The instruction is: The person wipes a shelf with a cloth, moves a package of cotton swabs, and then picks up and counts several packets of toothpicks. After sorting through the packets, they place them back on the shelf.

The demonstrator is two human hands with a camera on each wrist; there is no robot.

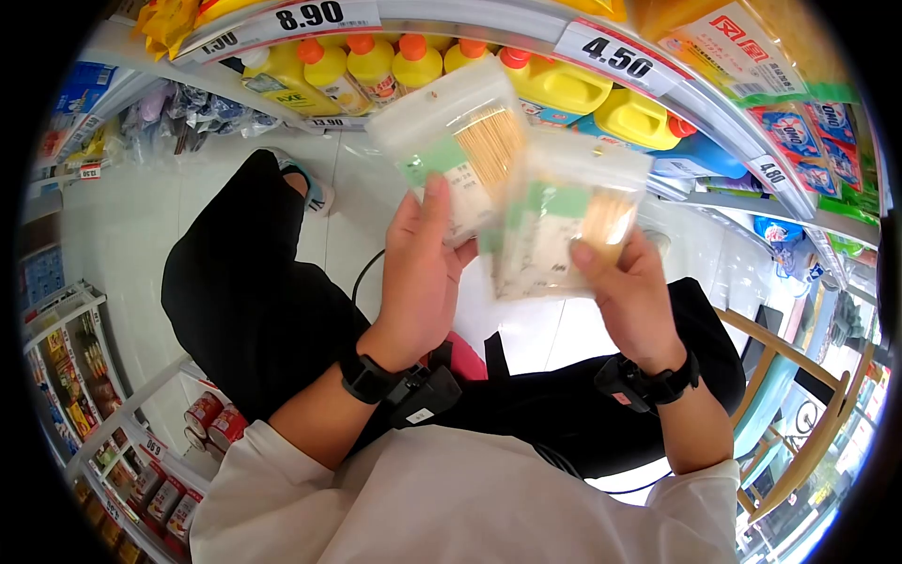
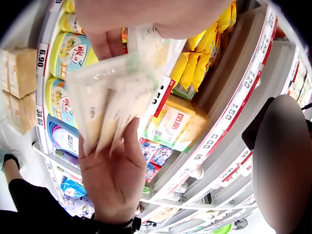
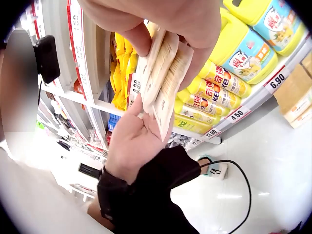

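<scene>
My left hand (image 1: 418,277) grips a clear zip bag of toothpicks (image 1: 489,141) with a green and white label, thumb across its front. Beside it, my right hand (image 1: 639,305) pinches a small stack of similar toothpick bags (image 1: 550,240) by the lower right side, thumb in front. The two sets overlap slightly in the head view, tops leaning apart. From the left wrist, the right hand (image 2: 114,175) shows under several fanned bags (image 2: 107,92). In the right wrist view, bag edges (image 3: 165,73) stand between the right fingers above and the left hand (image 3: 134,141) below.
A shelf of yellow detergent bottles (image 1: 376,70) with price tags (image 1: 615,52) stands just beyond the hands. Packs of tissue-like goods (image 1: 733,47) lie at upper right. A wooden chair (image 1: 808,442) is at right, and a rack with red cans (image 1: 202,414) at lower left.
</scene>
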